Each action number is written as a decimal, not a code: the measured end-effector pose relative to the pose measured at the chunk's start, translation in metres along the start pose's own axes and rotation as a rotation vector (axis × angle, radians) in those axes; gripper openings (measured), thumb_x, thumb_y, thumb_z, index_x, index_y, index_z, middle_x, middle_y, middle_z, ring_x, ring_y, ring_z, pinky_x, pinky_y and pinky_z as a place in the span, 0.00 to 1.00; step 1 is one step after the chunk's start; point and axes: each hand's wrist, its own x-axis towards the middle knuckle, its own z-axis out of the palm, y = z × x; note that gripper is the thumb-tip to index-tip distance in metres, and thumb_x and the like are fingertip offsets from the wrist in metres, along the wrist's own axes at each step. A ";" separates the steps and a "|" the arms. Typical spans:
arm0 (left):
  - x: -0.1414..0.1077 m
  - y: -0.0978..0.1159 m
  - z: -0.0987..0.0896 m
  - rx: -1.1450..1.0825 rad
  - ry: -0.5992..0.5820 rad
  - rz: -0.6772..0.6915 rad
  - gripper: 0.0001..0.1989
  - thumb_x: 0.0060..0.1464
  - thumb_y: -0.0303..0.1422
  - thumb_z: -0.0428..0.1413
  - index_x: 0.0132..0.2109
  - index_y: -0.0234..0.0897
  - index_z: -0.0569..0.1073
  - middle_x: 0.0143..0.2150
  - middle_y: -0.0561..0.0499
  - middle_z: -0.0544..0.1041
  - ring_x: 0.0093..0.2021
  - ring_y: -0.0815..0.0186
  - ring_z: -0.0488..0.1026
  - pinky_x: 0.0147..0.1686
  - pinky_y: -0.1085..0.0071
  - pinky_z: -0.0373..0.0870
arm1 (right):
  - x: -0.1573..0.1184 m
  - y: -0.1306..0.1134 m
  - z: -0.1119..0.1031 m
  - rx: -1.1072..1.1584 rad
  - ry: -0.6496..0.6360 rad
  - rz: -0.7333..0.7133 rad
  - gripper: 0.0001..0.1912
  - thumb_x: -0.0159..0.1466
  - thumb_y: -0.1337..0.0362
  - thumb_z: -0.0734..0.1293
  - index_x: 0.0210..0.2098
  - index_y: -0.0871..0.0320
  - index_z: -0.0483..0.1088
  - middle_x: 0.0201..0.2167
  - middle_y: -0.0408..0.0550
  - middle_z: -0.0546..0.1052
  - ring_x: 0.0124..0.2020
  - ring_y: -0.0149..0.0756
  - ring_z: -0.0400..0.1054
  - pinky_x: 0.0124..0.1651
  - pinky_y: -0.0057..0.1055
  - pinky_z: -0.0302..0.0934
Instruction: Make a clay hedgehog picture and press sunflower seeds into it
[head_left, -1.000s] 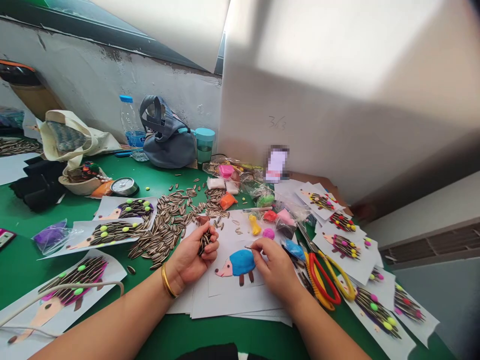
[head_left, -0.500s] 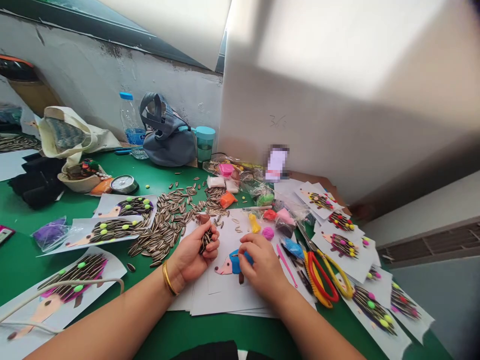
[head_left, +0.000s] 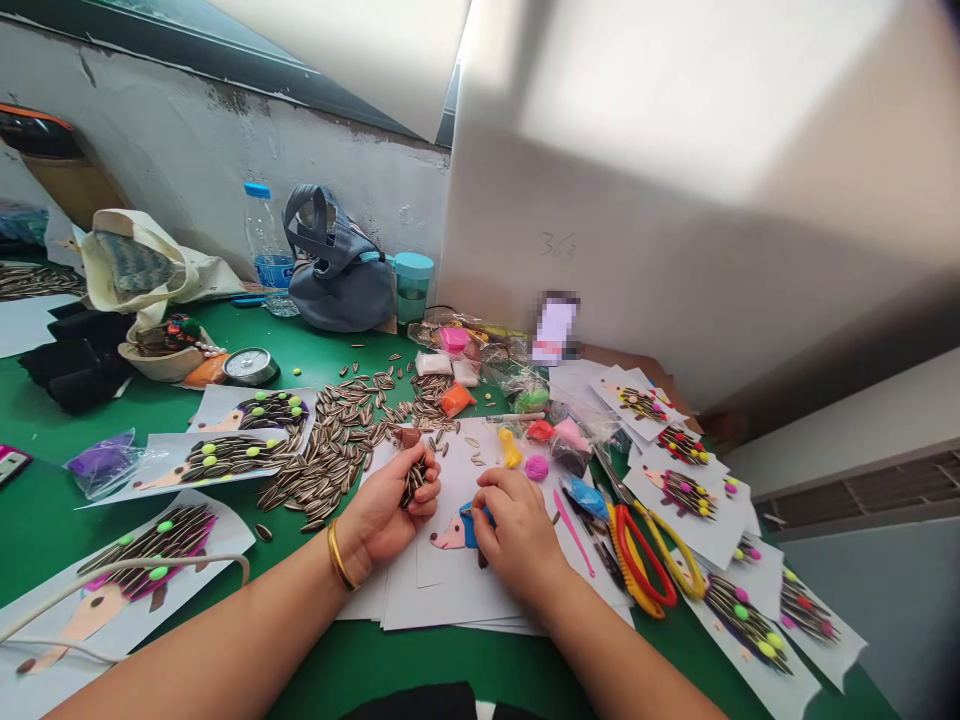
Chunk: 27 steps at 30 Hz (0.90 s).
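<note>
My left hand (head_left: pixel 396 505) is closed round a handful of striped sunflower seeds (head_left: pixel 415 482), held just left of the white paper's middle. On that paper (head_left: pixel 442 600) lies a flat clay hedgehog (head_left: pixel 450 535) with a pink face, a blue body and brown feet. My right hand (head_left: pixel 517 530) rests over the blue body, thumb and fingers drawn together at its upper edge. Whatever is between those fingertips is hidden, and the hand covers most of the body. A large heap of sunflower seeds (head_left: pixel 330 455) lies beyond my left wrist.
Finished-looking seed hedgehogs on paper lie left (head_left: pixel 150 560) and right (head_left: pixel 686 492). Scissors (head_left: pixel 645 560), a pink modelling tool (head_left: pixel 574 535) and clay lumps (head_left: pixel 536 467) are right of my hands. A cable (head_left: pixel 135 570) crosses the left papers. A bag (head_left: pixel 341 285) and bottle (head_left: pixel 266 250) stand behind.
My right hand has shifted slightly left and lower over the blue body, with its fingers closer to the surface. My left hand stays in place, still holding the seeds.
</note>
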 end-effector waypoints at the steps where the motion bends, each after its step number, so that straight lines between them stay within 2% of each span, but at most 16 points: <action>1: 0.000 0.000 0.000 0.000 0.000 -0.001 0.10 0.65 0.31 0.50 0.33 0.34 0.66 0.27 0.55 0.63 0.18 0.78 0.58 0.14 0.84 0.50 | 0.000 0.000 0.000 -0.001 -0.002 0.003 0.05 0.63 0.71 0.64 0.34 0.56 0.70 0.45 0.51 0.74 0.49 0.44 0.66 0.50 0.42 0.58; 16: 0.001 0.000 -0.001 0.014 0.008 -0.016 0.10 0.66 0.32 0.49 0.34 0.34 0.67 0.28 0.56 0.64 0.18 0.78 0.57 0.14 0.83 0.49 | 0.000 0.003 0.007 -0.055 -0.004 -0.009 0.05 0.62 0.72 0.64 0.34 0.56 0.69 0.43 0.51 0.74 0.47 0.43 0.66 0.49 0.41 0.56; 27: 0.001 0.000 -0.001 0.019 0.009 -0.018 0.10 0.66 0.31 0.49 0.34 0.34 0.67 0.28 0.55 0.63 0.18 0.78 0.57 0.15 0.82 0.49 | -0.001 0.001 0.004 -0.057 -0.045 0.011 0.05 0.62 0.73 0.65 0.34 0.57 0.69 0.42 0.49 0.73 0.46 0.42 0.65 0.49 0.41 0.54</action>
